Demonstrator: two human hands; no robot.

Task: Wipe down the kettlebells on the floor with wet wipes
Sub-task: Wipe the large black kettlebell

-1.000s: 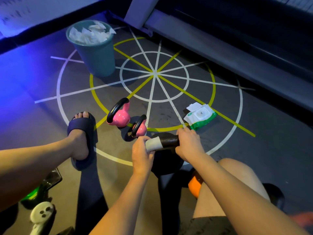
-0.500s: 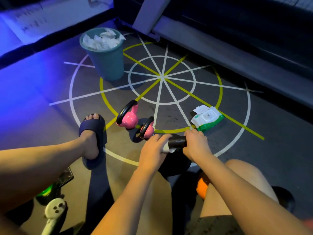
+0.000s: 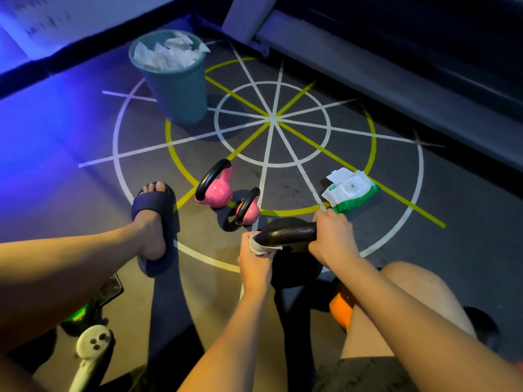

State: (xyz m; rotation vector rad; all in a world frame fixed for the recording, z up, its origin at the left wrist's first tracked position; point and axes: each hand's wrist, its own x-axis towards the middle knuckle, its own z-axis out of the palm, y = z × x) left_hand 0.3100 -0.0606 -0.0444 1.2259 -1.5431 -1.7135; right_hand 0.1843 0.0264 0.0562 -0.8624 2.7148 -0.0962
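A black kettlebell point(image 3: 288, 232) stands on the floor between my legs. My right hand point(image 3: 332, 236) grips the right end of its handle. My left hand point(image 3: 253, 257) holds a white wet wipe point(image 3: 259, 247) wrapped around the handle's left end. Two small pink kettlebells with black handles lie just beyond, the larger point(image 3: 216, 188) on the left and the smaller point(image 3: 249, 209) next to it. A wet wipe pack point(image 3: 351, 190) with a white lid and green side lies to the right on the floor.
A teal bin point(image 3: 175, 89) full of used wipes stands at the back left. My left foot in a dark slipper point(image 3: 157, 213) rests beside the pink kettlebells. An orange kettlebell point(image 3: 341, 308) peeks out under my right leg. A white controller point(image 3: 90, 346) and a green-lit object point(image 3: 79, 315) lie at bottom left.
My left hand has slid the wipe from the middle of the handle back to its left end and curled under it. My right hand keeps its grip.
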